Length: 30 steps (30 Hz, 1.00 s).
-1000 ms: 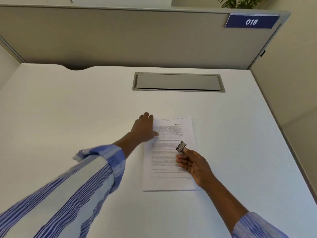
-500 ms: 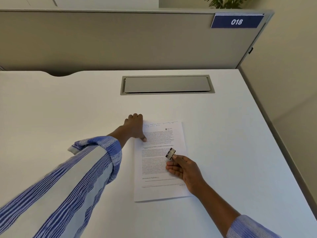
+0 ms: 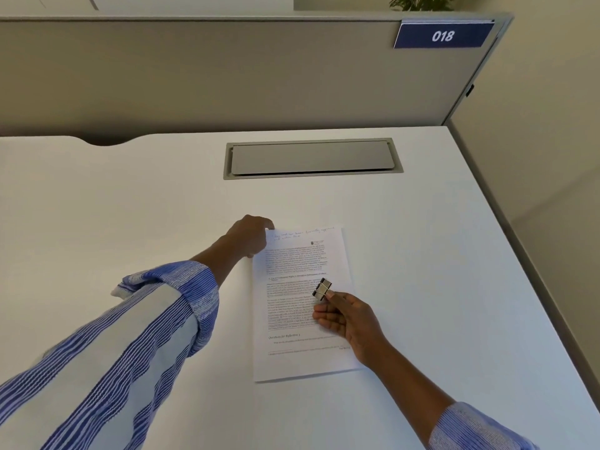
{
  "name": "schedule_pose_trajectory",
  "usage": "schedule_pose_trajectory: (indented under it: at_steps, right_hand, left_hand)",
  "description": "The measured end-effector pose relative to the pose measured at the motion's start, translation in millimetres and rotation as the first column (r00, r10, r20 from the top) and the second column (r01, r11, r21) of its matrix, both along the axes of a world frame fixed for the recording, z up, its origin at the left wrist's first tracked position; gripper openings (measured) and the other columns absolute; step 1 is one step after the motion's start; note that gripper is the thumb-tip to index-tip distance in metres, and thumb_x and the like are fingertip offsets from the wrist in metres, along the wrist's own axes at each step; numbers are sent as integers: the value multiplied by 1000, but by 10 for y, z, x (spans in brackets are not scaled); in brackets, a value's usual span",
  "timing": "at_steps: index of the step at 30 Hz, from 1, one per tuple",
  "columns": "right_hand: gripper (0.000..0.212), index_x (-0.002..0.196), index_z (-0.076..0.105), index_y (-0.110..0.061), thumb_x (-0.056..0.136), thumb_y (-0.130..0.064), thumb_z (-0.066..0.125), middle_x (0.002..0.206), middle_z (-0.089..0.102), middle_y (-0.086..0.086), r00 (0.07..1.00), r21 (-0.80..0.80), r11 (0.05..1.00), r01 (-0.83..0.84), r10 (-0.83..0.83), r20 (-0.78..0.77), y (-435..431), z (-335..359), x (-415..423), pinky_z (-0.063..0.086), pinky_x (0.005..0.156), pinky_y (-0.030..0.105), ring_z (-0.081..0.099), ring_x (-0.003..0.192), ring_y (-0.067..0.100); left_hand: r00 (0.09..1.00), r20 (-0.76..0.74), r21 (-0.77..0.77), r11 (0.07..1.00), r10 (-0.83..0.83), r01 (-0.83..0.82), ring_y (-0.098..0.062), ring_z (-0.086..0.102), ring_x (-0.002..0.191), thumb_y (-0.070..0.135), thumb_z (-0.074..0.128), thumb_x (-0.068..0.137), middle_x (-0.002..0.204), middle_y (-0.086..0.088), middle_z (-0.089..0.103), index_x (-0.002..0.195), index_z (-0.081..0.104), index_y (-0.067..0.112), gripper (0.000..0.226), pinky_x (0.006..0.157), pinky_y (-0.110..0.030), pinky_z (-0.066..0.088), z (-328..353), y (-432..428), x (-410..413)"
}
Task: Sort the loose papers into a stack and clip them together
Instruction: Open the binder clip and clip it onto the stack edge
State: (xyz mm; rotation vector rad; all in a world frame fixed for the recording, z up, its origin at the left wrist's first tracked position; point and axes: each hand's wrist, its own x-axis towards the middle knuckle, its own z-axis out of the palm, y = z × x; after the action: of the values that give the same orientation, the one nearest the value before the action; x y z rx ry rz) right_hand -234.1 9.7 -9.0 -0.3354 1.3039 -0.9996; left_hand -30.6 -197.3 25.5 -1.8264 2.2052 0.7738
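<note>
A squared stack of printed papers [image 3: 293, 258] lies flat on the white desk [image 3: 438, 254], a handwritten note along its top edge. My left hand [image 3: 248, 235] grips the stack's top left corner, fingers curled at the far edge and thumb on the left side. My right hand [image 3: 349, 315] hovers over the lower right half of the page and pinches a black binder clip [image 3: 322, 289] by its silver wire handles, the clip's body pointing up and left. The clip is clear of the paper edges.
A grey cable hatch [image 3: 311, 157] is set into the desk behind the papers. A beige partition [image 3: 227, 76] with a blue "018" tag [image 3: 443, 35] closes the back. The desk's right edge [image 3: 506, 241] drops off beside a wall.
My left hand has slid from lying flat on the page's upper left to curling around the top left corner. My right hand still holds the clip over the page.
</note>
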Motion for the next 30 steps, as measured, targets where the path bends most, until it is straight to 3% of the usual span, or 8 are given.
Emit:
schedule_pose_trajectory:
  at_steps: [6,13,15,17,19,22,26,30]
  right_hand:
    - [34,112,68,2,94,-27,68,101,76,24,1000,-5,1000,-6,6,-25,16,-21,11,60,89,42,75,92,34]
    - [34,111,69,3,94,-27,68,100,76,24,999,1,1000,-5,5,-40,16,-14,26,62,83,38,75,90,34]
    - [34,111,69,3,94,-26,69,99,76,24,999,5,1000,0,0,-41,16,-4,31,63,80,37,75,89,34]
    - [33,111,69,3,94,-26,69,99,76,24,999,4,1000,2,-2,-49,17,-2,36,63,78,35,75,88,33]
    - [33,110,69,3,94,-27,69,99,76,23,998,1,1000,-3,3,-57,22,4,44,63,77,34,75,88,33]
    - [34,110,70,3,93,-27,70,99,76,23,998,1,1000,-10,10,-69,26,16,53,63,76,34,76,88,32]
    - [31,106,72,-2,91,-30,72,98,78,19,986,-1,997,-76,75,-152,45,98,79,62,76,36,75,84,28]
    - [26,102,73,-10,87,-31,76,97,79,12,938,-45,983,-180,158,-308,15,284,44,61,73,36,75,80,23]
  left_hand:
    - [995,-51,-171,983,-80,70,-32,63,119,-4,49,93,136,-9,65,135,64,16,48,97,-42,54,-128,116,86]
    - [967,-207,-142,973,149,-181,-31,71,90,1,56,91,110,-13,74,113,69,10,27,79,-39,60,-189,164,139]
    - [824,-344,63,886,451,-459,-29,72,62,-1,57,88,79,-15,74,95,63,5,11,73,-42,64,-172,186,151]
    - [535,-433,352,682,726,-640,-22,66,41,-5,58,91,53,-14,68,84,57,-2,8,67,-40,62,-161,254,139]
    - [289,-476,522,531,831,-668,-18,62,33,-6,54,95,41,-13,63,81,55,-6,14,54,-32,60,-184,352,106]
    - [131,-513,583,456,849,-673,-22,67,40,-7,49,98,48,-17,66,79,53,-4,19,59,-33,60,-213,486,42]
    - [254,-591,382,543,766,-748,-32,75,60,-5,49,94,63,-17,70,81,57,4,17,72,-41,65,-213,552,21]
    - [566,-583,97,743,582,-663,-24,75,54,-4,41,88,70,-19,72,76,55,3,20,64,-37,65,-19,569,105]
